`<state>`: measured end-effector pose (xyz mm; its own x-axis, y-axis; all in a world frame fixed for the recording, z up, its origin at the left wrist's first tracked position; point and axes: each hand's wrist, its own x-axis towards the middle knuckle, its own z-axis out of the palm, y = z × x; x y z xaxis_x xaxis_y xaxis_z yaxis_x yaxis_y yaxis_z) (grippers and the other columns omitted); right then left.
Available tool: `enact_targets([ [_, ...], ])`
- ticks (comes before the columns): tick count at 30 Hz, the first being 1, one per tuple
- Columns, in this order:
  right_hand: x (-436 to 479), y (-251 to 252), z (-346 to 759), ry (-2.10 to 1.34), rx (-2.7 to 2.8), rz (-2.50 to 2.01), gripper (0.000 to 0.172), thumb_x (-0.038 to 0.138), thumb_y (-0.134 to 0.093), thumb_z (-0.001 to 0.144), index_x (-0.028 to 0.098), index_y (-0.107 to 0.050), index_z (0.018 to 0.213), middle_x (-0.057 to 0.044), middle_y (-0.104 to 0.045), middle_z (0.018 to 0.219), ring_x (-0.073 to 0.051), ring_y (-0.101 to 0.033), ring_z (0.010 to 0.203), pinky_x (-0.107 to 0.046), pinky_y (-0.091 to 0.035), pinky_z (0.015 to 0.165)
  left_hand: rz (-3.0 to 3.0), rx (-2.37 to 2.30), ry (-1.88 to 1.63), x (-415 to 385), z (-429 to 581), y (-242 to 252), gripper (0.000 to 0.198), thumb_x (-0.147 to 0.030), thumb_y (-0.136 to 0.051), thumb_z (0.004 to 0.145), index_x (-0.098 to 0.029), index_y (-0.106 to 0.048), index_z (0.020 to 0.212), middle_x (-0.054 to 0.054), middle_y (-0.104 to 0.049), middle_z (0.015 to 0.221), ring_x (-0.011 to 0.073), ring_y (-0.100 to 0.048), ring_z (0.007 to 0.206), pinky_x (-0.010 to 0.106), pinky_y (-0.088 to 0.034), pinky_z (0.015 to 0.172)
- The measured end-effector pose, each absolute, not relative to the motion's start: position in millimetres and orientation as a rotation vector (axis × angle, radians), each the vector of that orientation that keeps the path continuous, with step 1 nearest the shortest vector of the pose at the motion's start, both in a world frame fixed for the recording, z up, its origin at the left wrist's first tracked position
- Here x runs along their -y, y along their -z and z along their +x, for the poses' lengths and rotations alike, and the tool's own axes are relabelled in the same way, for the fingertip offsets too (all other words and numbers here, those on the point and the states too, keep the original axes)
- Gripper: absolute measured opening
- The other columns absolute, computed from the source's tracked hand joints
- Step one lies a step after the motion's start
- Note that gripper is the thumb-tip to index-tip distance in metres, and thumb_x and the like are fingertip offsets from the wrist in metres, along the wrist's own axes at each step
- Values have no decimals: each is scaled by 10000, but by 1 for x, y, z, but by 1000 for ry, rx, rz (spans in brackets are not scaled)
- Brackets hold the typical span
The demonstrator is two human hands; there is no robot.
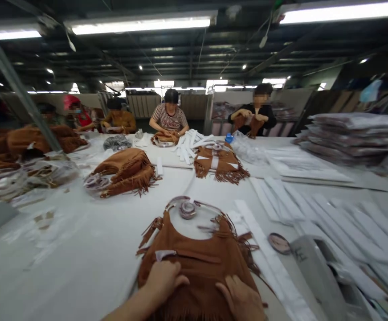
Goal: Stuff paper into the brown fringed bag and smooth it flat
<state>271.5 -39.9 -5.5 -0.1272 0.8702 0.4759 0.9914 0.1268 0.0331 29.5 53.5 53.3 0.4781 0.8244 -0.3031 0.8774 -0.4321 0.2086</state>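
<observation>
Brown, fringed, suede-looking bag (202,276) lies on the white, smooth tabletop (90,240), curved top toward twelve o'clock; left hand (163,278) touches it at eight, right hand (240,296) at four; both grips apart, thumbs spread.

The desk (90,254) is lit from above by tube lights (142,26), which are overexposed to white. The roof (177,47) is left dim. A soft shadow is cast along the left side of the brown bag (197,249). The white strips (339,225) at far right are smeared by blur. Shapes are stretched by wide-angle distortion toward the edges.
</observation>
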Motion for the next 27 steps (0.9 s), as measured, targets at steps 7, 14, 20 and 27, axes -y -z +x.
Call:
enact_targets([
  [7,28,-5,265,352,2158,-1965,405,425,-379,968,207,-564,681,-5,-585,595,-145,-582,496,-263,-255,456,2438,-1610,229,-51,-13,-36,501,-477,-287,964,-170,-670,863,121,-722,829,279,-689,832,374,-517,741],
  [14,26,-11,260,267,2086,-2078,393,257,-372,956,189,-603,647,-42,-576,568,-158,-583,489,-263,-247,446,2449,-1549,241,-59,-3,-29,542,-410,-192,986,-167,-667,889,122,-721,836,281,-697,814,367,-523,702],
  [20,33,-10,262,330,2057,-2029,368,206,-396,939,191,-579,620,-22,-581,553,-146,-587,487,-268,-301,464,2440,-1549,177,-61,-6,-31,578,-479,-198,970,-176,-674,843,121,-718,823,297,-694,814,384,-519,700],
  [27,37,-3,265,466,2112,-2050,393,208,-393,944,198,-559,588,-17,-599,569,-151,-611,506,-275,-351,481,2413,-1554,59,-63,-14,-33,437,-513,-318,946,-209,-630,985,80,-712,938,253,-677,915,338,-506,762],
])
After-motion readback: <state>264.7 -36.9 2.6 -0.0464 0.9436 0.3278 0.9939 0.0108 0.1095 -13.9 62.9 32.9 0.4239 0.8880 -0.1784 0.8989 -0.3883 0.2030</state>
